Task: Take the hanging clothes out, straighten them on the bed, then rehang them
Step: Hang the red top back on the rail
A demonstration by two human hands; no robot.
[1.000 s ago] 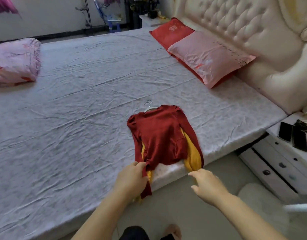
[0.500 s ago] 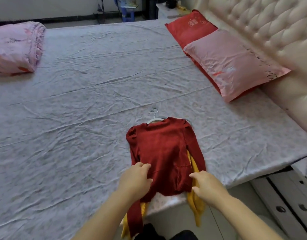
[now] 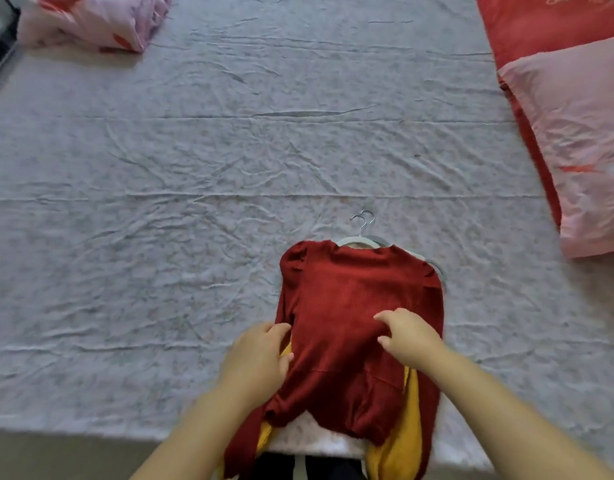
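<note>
We've reached higher up the soft, limp sweater [image 3: 350,296]: left hand [image 3: 260,355] pinches its sleeve, right hand [image 3: 407,336] we cannot tell; lift by hangers [image 3: 359,241]

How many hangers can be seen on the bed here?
2. Their hooks stick out side by side above the red top's collar: left hanger, right hanger. The rest of each lies mostly under the top, so another could be hidden.
</note>
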